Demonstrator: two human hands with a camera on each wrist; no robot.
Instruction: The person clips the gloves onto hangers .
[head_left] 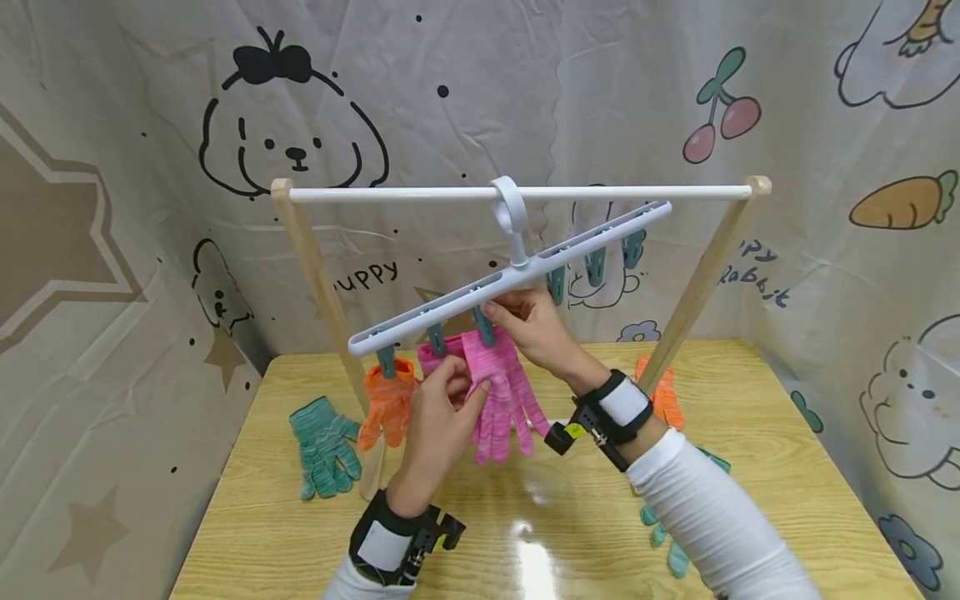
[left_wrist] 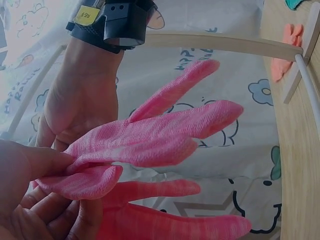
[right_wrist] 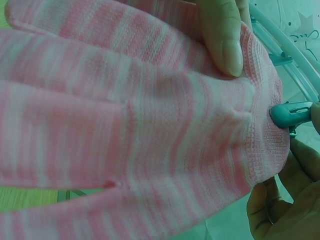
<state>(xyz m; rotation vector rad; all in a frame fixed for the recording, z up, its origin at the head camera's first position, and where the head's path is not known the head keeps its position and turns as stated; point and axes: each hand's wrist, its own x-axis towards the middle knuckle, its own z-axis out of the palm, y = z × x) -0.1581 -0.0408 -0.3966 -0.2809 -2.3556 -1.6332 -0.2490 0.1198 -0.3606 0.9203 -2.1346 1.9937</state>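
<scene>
A pink striped glove (head_left: 501, 392) hangs fingers down below the white hanger (head_left: 517, 272). My left hand (head_left: 442, 421) pinches this glove between thumb and fingers, near its side. At the cuff, my right hand (head_left: 543, 332) pinches a teal clip (head_left: 485, 326), whose jaws sit over the cuff edge in the right wrist view. Another pink glove (head_left: 435, 353) shows behind, mostly hidden by my left hand and the front glove. Left of it, an orange glove (head_left: 388, 404) hangs from another clip (head_left: 386, 362). The hanger tilts, its left end lower.
The hanger hooks over a white rod (head_left: 390, 195) on a wooden frame (head_left: 693, 287). Several bare clips (head_left: 595, 267) hang on its right half. On the table (head_left: 247, 508) lie a green glove (head_left: 326, 448) at left, and orange (head_left: 667, 400) and green gloves (head_left: 677, 560) at right, partly hidden.
</scene>
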